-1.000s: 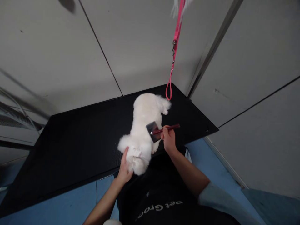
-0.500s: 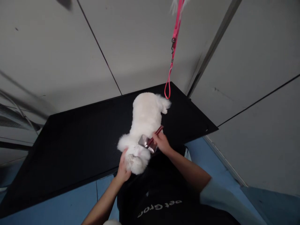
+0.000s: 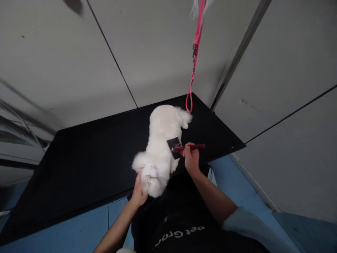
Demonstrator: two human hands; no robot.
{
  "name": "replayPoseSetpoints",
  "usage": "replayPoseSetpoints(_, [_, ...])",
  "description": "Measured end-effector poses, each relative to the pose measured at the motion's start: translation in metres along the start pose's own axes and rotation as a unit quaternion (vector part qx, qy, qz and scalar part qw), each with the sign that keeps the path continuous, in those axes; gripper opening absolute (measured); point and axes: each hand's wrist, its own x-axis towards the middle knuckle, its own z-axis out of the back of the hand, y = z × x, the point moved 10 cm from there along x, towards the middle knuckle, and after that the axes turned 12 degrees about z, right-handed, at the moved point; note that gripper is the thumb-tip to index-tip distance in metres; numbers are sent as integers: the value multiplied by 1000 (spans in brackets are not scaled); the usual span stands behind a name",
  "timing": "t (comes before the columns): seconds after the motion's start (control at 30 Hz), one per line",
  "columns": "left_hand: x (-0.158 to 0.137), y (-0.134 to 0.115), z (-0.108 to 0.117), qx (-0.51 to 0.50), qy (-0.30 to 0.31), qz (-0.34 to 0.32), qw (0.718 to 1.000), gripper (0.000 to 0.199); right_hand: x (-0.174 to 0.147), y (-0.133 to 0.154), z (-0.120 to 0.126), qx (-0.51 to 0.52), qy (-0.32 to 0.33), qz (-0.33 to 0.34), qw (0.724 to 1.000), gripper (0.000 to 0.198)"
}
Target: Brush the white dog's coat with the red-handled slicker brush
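Observation:
A white fluffy dog lies on a black grooming table, its head toward me and its back end near the far edge. My left hand is closed about the side of the dog's head, with its fingertips partly buried in the fur. In my right hand is a slicker brush, gripped by its dark red handle. The brush's flat metal head is over the dog's side behind the shoulder; its pins are hidden, so contact with the coat cannot be seen.
A pink grooming loop hangs from above over the table's far right part. Pale wall panels stand behind the table. Ribbed hoses run at the left edge. My black apron meets the near table edge, above a blue floor.
The slicker brush has moved from beside the dog's head and neck back along its side, and its handle has swung to point right. My left hand stays at the head.

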Motion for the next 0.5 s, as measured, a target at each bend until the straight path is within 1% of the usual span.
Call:
replayPoseSetpoints(0.07, [0,1,-1,-2,4,3,1000,53,-7,-9,-19,15,93,-33,995,30])
replayPoseSetpoints(0.1, [0,0,-1,-6,4,-1,1000,52,-10,-15,-25,12,123,-50,991,31])
replayPoseSetpoints(0.13, [1,-1,0,-9,4,-5,1000,50,-9,-18,-24,4,125,-57,990,32])
replayPoseSetpoints(0.17, [1,-2,1,-12,4,-6,1000,50,-4,-18,-17,-6,98,-51,994,31])
replayPoseSetpoints(0.23, [2,-2,2,-13,2,1,1000,50,5,-9,10,-12,-17,-1,1000,27])
replayPoseSetpoints(0.27, [2,-1,3,-12,2,6,1000,51,6,-4,20,-4,-65,26,998,25])
replayPoseSetpoints(0.3, [3,-1,2,-10,4,10,1000,50,4,-1,25,9,-86,43,995,24])
replayPoseSetpoints(0.33, [4,-1,2,-8,7,10,1000,48,0,-2,20,22,-69,41,996,23])
replayPoseSetpoints(0.37, [6,-2,2,-6,9,8,1000,45,-4,-6,10,32,-24,25,999,23])
replayPoseSetpoints(0.43, [8,-1,2,-6,13,9,1000,41,-16,-18,-16,30,90,-28,995,25])
replayPoseSetpoints(0.47, [9,1,4,-6,8,12,1000,41,-19,-22,-21,19,118,-45,992,25])
replayPoseSetpoints(0.5, [10,3,5,-5,0,17,1000,41,-17,-22,-20,5,111,-46,993,25])
